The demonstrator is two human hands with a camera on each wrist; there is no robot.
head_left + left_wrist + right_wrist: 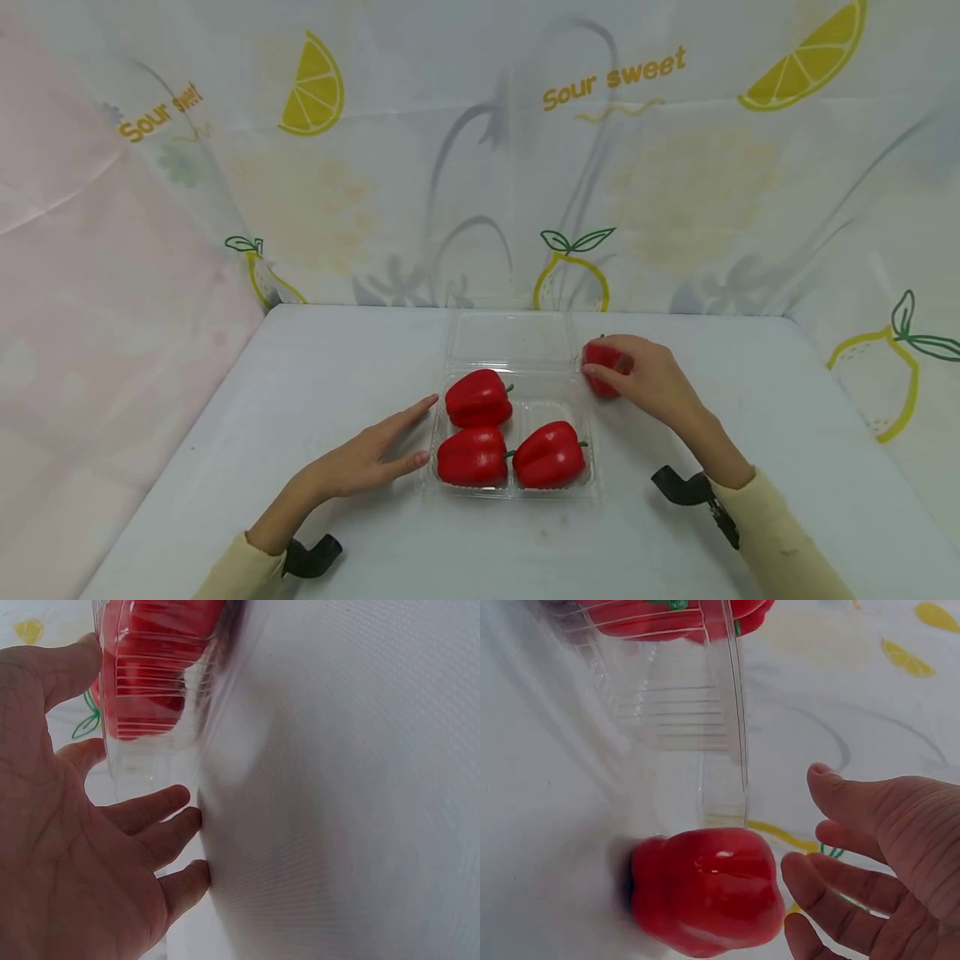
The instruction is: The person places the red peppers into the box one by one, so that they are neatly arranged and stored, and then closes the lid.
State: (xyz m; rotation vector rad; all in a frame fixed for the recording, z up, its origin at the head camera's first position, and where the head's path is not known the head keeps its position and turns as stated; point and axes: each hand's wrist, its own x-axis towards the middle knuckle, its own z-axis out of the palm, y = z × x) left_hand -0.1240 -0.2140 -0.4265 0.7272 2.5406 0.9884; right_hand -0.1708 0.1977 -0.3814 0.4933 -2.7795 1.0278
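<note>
A clear plastic clamshell box (517, 493) lies with its lid (512, 337) folded back. In it are three red bell peppers: one at the back left (478, 398), one at the front left (472, 457) and one at the front right (550, 455). My left hand (363, 458) is at the box's left side, fingers spread; in the left wrist view its thumb (79, 671) is at the rim. Another red bell pepper (709, 891) rests on the table, right of the box. Close over it is my right hand (885, 862), fingers loosely bent; the right wrist view shows its thumb apart from the pepper.
The white table (300, 383) meets a lemon-printed cloth backdrop (420, 167) behind and a pink cloth (97, 275) at the left. A black wrist mount (311, 557) is on the left wrist, another mount (682, 486) on the right.
</note>
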